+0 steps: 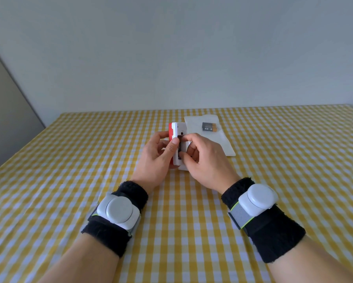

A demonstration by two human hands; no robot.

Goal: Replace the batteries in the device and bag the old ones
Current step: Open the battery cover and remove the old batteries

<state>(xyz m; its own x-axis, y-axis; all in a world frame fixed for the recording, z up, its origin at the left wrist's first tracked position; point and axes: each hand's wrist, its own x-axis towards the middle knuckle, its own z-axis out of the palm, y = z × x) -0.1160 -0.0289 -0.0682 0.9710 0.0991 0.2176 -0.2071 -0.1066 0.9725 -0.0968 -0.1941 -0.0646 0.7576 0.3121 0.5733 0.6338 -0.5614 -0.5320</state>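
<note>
White-and-red device (178,133), upright between your hands: your left hand (157,158) grips its side; your right hand (206,160) pinches at its open battery compartment (180,148).

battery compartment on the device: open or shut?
Open. The device, held on edge by the left hand, shows a dark open slot along its white back, where the right hand's fingertips are working.

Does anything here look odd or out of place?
Nothing stands out. The left hand holds the white and red device upright, the right hand works at it, and two batteries lie on the white bag.
</note>
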